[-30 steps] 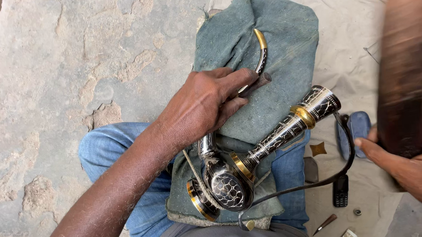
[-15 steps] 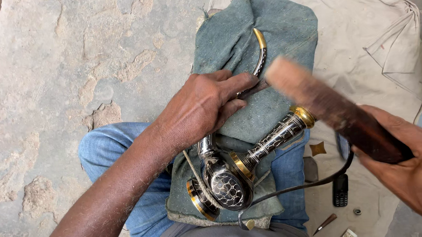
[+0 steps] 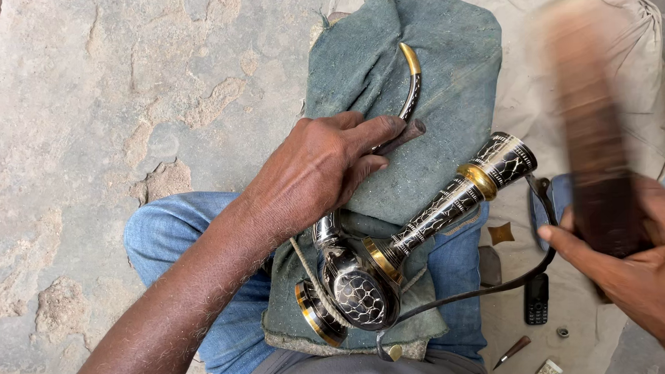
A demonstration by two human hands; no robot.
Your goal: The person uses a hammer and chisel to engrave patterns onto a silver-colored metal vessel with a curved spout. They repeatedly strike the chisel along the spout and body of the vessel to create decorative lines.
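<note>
Left hand [image 3: 320, 169] closed on short punch [image 3: 398, 138], tip pressed to curved horn piece [image 3: 410, 84] near cloth's top edge. Right hand [image 3: 640, 269] gripping wooden mallet [image 3: 591, 120], raised, blurred, off cloth's right edge. Cloth [image 3: 416, 46] draped over lap.

Horn piece: thin, stiff metal, likely light, smooth, prone to slide; hold by pinning against cloth. Engraved pipe [image 3: 426, 228] lies at cloth's lower edge; looks heavier.
</note>
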